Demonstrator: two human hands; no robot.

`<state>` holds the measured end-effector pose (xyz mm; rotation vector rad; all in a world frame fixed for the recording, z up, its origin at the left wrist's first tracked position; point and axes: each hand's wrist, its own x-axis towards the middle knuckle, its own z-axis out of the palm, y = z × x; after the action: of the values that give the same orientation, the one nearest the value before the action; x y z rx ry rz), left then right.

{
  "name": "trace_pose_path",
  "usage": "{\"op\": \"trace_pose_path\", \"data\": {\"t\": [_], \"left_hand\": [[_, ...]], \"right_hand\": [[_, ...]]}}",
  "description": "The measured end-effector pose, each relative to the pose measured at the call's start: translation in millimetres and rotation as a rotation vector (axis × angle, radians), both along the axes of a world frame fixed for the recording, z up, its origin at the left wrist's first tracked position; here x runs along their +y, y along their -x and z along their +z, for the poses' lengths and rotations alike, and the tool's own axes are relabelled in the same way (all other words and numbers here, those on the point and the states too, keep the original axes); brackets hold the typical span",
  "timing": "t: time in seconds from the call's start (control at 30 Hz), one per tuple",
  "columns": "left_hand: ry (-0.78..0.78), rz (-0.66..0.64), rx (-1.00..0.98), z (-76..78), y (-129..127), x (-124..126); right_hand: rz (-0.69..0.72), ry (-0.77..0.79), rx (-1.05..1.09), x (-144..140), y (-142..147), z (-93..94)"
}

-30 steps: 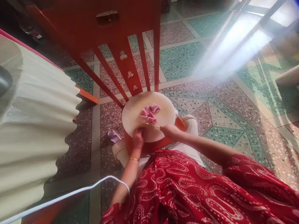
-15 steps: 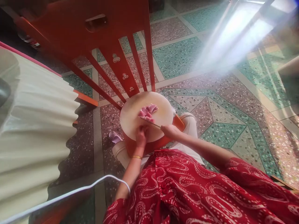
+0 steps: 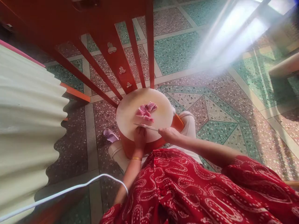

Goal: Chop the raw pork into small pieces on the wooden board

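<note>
your right hand [image 3: 168, 135] is wrapped around the handle of the knife [image 3: 152, 128]. your left hand [image 3: 140, 137] is curled at the near side of the blade; i can't tell if it pinches anything. the pink meat [image 3: 146, 111] lies just past the knife, on the round board [image 3: 161, 101] on the red chair [image 3: 117, 60].

Floor [image 3: 175, 51]: pink-and-green speckled | red slatted chair [image 3: 116, 59] | pale pleated cloth [image 3: 25, 124], left | bright glare [image 3: 240, 34], perhaps window light

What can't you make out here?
All in the head view:
- left hand: its grip, hidden by the hand itself
- knife: handle, covered by the right hand
- chair back: top, cut off by upper edge
- white object beside round chopping board: too small to identify
</note>
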<state>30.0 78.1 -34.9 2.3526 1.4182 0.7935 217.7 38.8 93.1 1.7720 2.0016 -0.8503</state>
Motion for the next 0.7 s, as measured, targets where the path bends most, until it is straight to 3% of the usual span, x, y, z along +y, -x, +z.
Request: {"op": "trace_pose_path", "data": {"t": [0.23,0.5,0.7], "left_hand": [[0.012,-0.011,-0.033,-1.4,0.4,0.1],[0.019,-0.024,-0.109,-13.0,3.7,-0.7],[0.016,-0.029,-0.082,-8.0,1.5,1.0]], "right_hand": [[0.072,-0.096,0.140,43.5,39.8,-10.7],[0.013,0.017,-0.032,6.9,5.4,-10.2],[0.069,-0.088,0.120,49.0,38.7,-16.3]]}}
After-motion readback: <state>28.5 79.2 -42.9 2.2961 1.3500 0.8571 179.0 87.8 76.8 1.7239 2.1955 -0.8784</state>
